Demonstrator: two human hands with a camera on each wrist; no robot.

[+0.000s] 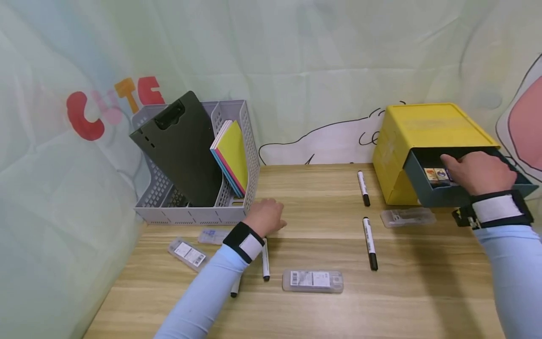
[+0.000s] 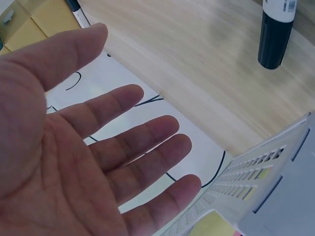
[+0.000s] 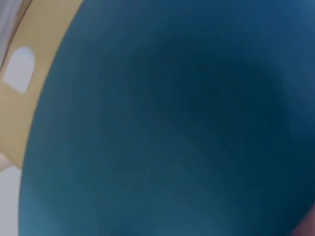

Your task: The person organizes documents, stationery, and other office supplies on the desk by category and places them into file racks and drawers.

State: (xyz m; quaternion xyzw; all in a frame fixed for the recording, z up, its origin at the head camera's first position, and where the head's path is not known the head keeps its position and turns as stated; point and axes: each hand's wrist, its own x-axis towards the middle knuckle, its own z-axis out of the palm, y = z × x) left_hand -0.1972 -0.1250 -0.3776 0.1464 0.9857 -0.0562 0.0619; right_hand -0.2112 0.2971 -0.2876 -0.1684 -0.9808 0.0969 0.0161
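Head view shows our right hand (image 1: 480, 173) reaching into the dark drawer (image 1: 427, 190) pulled out of the yellow box (image 1: 423, 127) at the worktop's far right corner; we cannot tell whether it grasps anything. Our left hand (image 1: 266, 216) hovers released, fingers spread, beside the grey organiser (image 1: 237, 207), near a marker (image 1: 265, 260).

Head view: bright, even, diffuse lighting; soft shadows under the yellow box (image 1: 427, 141) and sleeves; wide-angle bending at edges. Left wrist view: sharp tabletop, hand (image 2: 74, 162) slightly soft. Right wrist view: wholly blurred, dim blue surface filling frame.
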